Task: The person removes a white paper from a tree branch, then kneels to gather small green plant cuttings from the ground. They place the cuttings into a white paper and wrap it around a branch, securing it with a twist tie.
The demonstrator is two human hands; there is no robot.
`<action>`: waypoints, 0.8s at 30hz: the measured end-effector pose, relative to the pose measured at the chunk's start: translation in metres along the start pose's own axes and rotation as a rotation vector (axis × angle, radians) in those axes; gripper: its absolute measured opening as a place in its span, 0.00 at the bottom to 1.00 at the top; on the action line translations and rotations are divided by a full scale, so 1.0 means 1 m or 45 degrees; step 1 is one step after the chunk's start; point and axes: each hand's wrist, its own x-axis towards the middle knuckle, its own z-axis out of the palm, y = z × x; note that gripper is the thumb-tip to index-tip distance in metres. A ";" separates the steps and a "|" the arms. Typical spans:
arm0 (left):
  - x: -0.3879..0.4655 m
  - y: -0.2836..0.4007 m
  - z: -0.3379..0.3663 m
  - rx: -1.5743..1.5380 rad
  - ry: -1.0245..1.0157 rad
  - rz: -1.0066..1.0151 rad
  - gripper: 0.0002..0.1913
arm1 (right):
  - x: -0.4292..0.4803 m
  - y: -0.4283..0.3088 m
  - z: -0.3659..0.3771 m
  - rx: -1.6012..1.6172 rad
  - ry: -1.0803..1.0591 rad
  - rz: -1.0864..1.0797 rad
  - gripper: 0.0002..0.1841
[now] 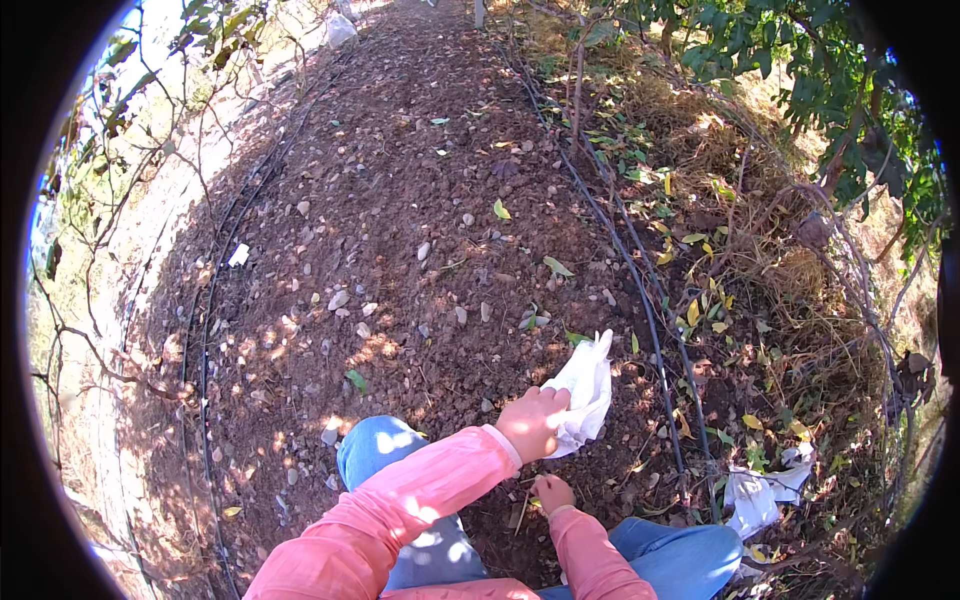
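Observation:
My left hand [531, 424], in a pink sleeve, reaches across to the right and is closed around a crumpled white sheet [589, 397] of thin paper or plastic. One end of it sticks up past my fingers. Just below, my right hand [553, 492] is low over the soil between my knees, fingers curled together. A thin pale stalk [522, 516] lies by its fingertips; whether the fingers grip it cannot be made out. Brown soil [420, 187] strewn with stones and fallen leaves spreads before me.
Paired black drip hoses [643, 289] run along the right, and another hose [206, 360] along the left. More crumpled white sheets [754, 499] lie by my right knee [679, 551]. Bare branches [97, 247] stand at left; leafy branches [810, 60] hang at upper right above dry grass.

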 end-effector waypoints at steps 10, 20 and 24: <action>-0.030 0.001 0.069 -0.074 -0.232 -0.557 0.25 | 0.019 0.009 -0.022 1.310 0.210 0.325 0.18; -0.080 0.008 0.133 -0.269 -0.388 -0.700 0.28 | 0.022 -0.003 -0.053 1.836 -0.094 0.077 0.26; -0.087 0.004 0.149 -0.153 -0.517 -0.645 0.28 | 0.036 0.011 -0.037 1.650 -0.142 -0.010 0.17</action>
